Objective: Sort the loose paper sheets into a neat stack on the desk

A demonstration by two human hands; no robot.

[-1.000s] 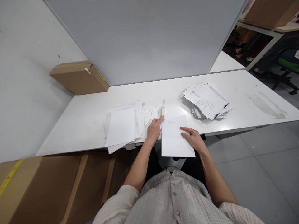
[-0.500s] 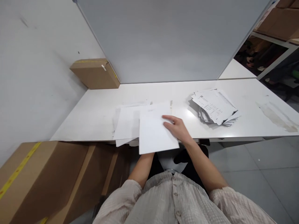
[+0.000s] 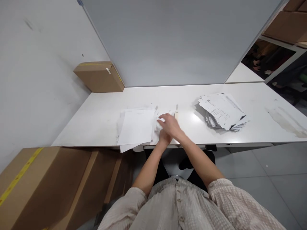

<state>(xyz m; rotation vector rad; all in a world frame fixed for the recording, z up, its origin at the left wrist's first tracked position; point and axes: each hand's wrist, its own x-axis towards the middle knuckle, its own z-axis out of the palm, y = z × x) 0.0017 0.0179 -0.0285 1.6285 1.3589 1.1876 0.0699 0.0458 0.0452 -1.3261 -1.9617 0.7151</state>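
My right hand point(image 3: 170, 125) reaches left across the table's point(image 3: 100, 118) front edge, its fingers curled down at the right edge of a stack of blank white sheets point(image 3: 136, 127). A white bit of paper shows at its fingertips. My left hand point(image 3: 163, 138) lies under the right one, almost wholly covered, its fingers hidden. A small cream tool point(image 3: 177, 114) lies just right of the hands. Farther right sits an untidy pile of printed papers point(image 3: 223, 110).
A grey divider panel point(image 3: 177, 41) stands along the table's back. A cardboard box point(image 3: 99, 76) sits at the back left corner. Large cardboard boxes point(image 3: 48, 185) stand on the floor at the left, below the table. Shelving with boxes is at the far right.
The white sheet under my right hand went left onto the blank stack. My right hand now crosses over my left hand at the stack's right edge.
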